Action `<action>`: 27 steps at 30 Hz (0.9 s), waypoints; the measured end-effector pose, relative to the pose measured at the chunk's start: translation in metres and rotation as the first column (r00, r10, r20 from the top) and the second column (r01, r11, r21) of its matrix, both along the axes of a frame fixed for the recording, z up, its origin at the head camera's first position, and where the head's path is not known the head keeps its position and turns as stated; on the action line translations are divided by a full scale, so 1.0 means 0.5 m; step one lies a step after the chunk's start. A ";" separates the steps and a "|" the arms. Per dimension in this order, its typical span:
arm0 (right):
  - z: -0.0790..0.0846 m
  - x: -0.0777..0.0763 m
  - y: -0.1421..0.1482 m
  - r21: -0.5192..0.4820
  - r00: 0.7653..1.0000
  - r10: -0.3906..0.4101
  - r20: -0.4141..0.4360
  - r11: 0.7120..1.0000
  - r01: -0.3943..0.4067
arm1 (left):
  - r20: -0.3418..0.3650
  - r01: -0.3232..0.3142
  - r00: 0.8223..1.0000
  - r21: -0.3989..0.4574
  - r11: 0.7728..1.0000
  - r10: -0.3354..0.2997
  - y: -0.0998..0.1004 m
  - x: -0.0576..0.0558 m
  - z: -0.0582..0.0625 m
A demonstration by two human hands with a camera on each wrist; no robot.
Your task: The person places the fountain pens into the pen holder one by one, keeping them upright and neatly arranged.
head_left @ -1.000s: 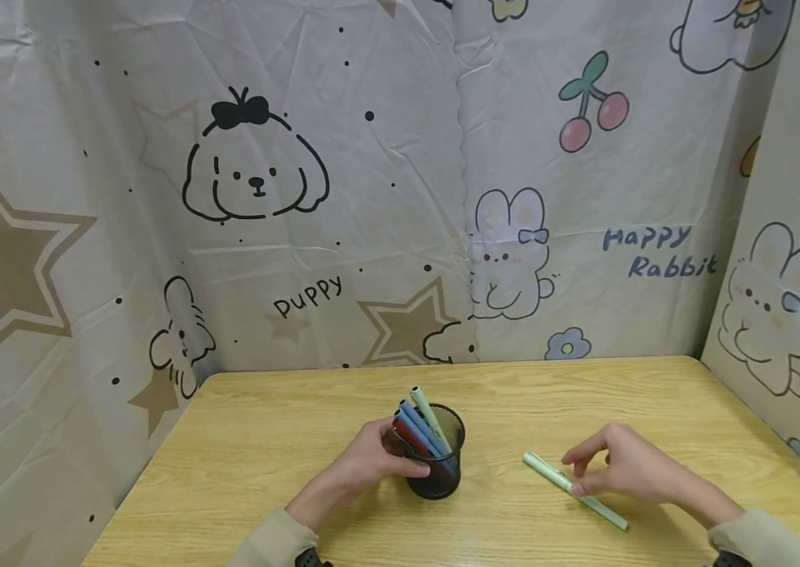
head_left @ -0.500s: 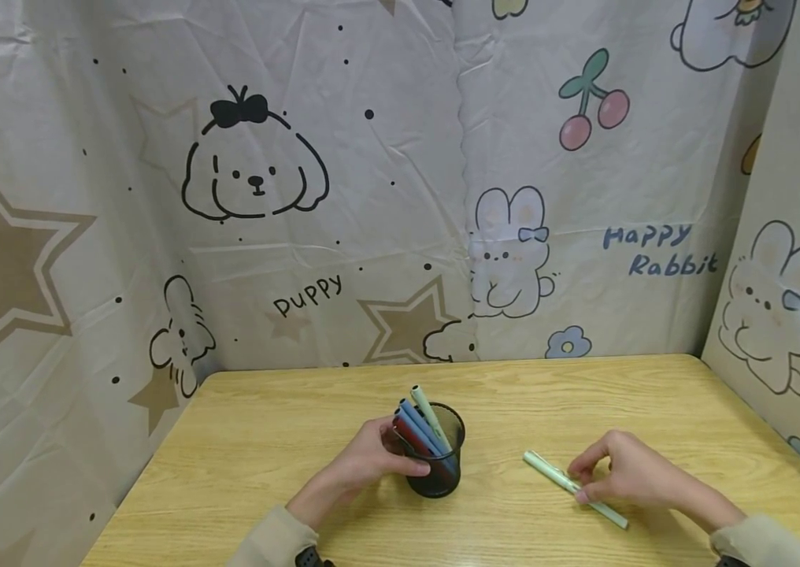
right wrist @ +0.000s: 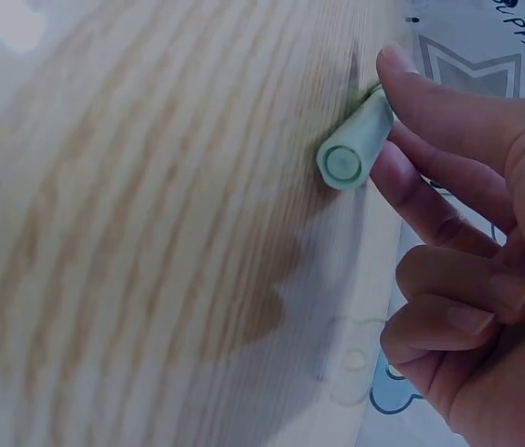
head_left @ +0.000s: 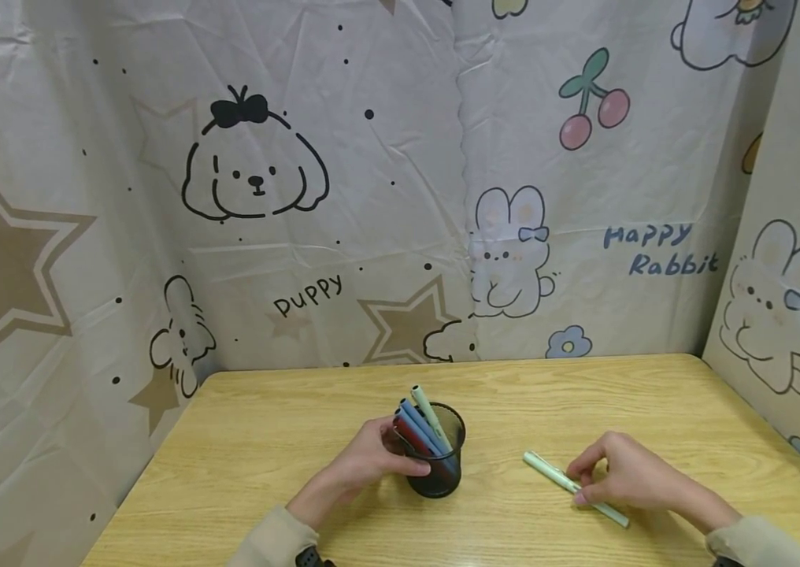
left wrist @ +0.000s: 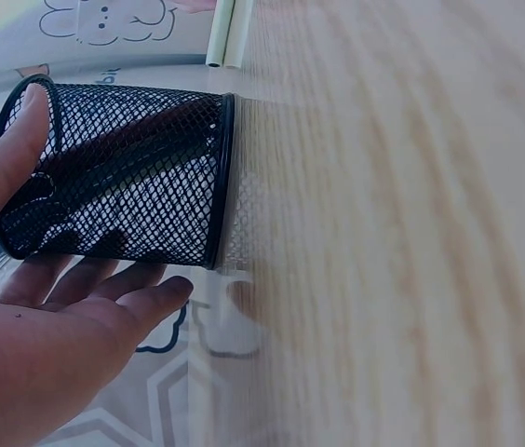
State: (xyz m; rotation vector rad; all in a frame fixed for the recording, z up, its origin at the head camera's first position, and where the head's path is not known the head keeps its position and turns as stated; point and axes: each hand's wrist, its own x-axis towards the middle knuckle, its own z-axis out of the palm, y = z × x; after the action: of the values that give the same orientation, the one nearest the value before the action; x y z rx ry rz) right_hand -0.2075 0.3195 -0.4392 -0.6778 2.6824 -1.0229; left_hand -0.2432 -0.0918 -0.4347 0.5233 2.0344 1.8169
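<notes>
In the head view, my left hand [head_left: 364,466] holds a black mesh pen holder [head_left: 444,477] by its left side, thumb across the front near the rim. The left wrist view shows the thumb [left wrist: 22,140] over the holder [left wrist: 141,177] and the fingers along its other side. The holder stands upright on the table with a dark red pen [head_left: 410,435], blue pens [head_left: 423,428] and a pale green pen [head_left: 431,416] leaning in it. To the right, my right hand [head_left: 630,476] pinches a light green pen [right wrist: 360,140] between thumb and fingers; it lies slanted along the tabletop.
The wooden table [head_left: 287,409] has light yellow grain and a rounded far edge. Behind it and at both sides hangs a pale curtain [head_left: 400,157] printed with cartoon animals, stars and cherries. A dark wristband [head_left: 308,556] shows at my left sleeve.
My right hand has shifted slightly right and toward me along the light green pen, its fingers closing in on it. The left hand and pen holder have stayed in place.
</notes>
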 end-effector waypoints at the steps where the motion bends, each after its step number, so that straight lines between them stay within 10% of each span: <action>1: 0.000 0.000 0.000 0.004 1.000 -0.001 0.002 1.000 0.001 | 0.003 0.003 1.000 0.004 1.000 -0.003 0.000 -0.001 -0.001; 27: 0.004 0.001 0.003 0.075 0.999 -0.009 -0.043 0.997 0.012 | 0.014 0.023 1.000 0.033 0.999 -0.024 -0.003 -0.003 -0.003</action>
State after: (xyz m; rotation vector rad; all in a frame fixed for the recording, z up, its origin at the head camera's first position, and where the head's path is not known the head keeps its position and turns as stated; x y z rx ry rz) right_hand -0.2072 0.3212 -0.4370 -0.6796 2.7486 -0.9150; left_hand -0.2449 -0.0930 -0.4362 0.5393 1.9838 1.8376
